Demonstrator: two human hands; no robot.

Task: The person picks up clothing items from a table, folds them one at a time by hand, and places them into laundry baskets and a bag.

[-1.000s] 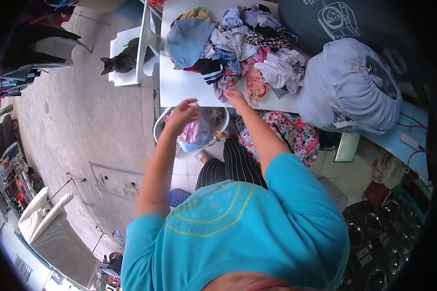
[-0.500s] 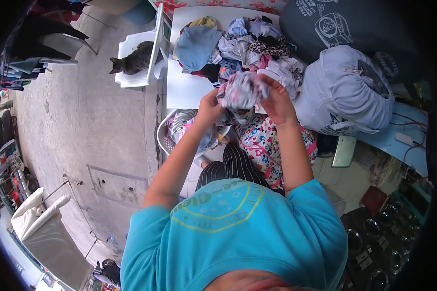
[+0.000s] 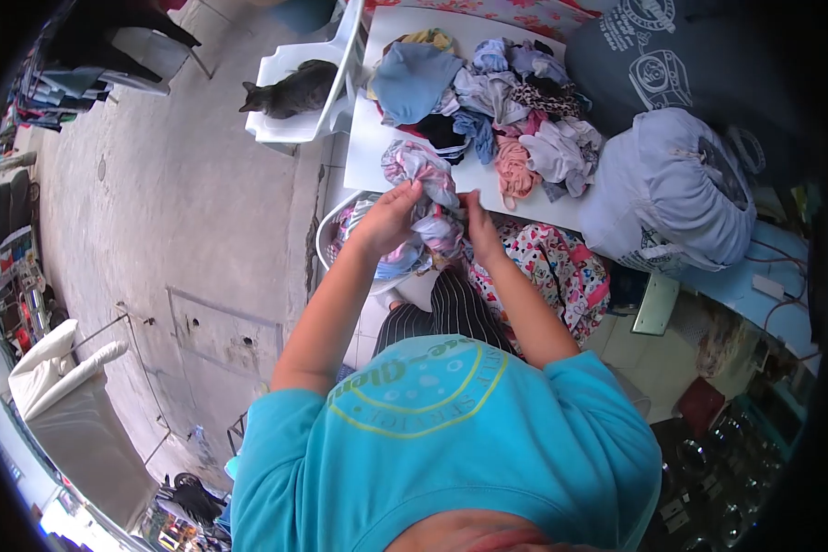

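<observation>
A bunched pink, white and grey patterned cloth point(image 3: 419, 166) hangs between my hands at the front edge of the white table point(image 3: 377, 175). My left hand point(image 3: 391, 216) pinches it on one side, with fingertips together. On the other side my right hand point(image 3: 478, 225) has its fingers closed on the same cloth. Behind, a heap of clothes lies on the table, among them a blue-grey cloth point(image 3: 417, 81), a peach garment point(image 3: 515, 169) and a white one point(image 3: 557, 147). Below my hands, a white basket point(image 3: 326, 241) holds more clothes.
A cat point(image 3: 296, 89) lies on a white plastic chair point(image 3: 271, 129) at the upper left. A stuffed pale bag point(image 3: 667, 189) stands right of the heap, before a large dark bag point(image 3: 690, 64). A colourful patterned bag point(image 3: 552, 276) sits below the table.
The patterned cloth has come off the table front into both my hands and now hangs lower and further left against the table. The view has shifted, so the table sits further right.
</observation>
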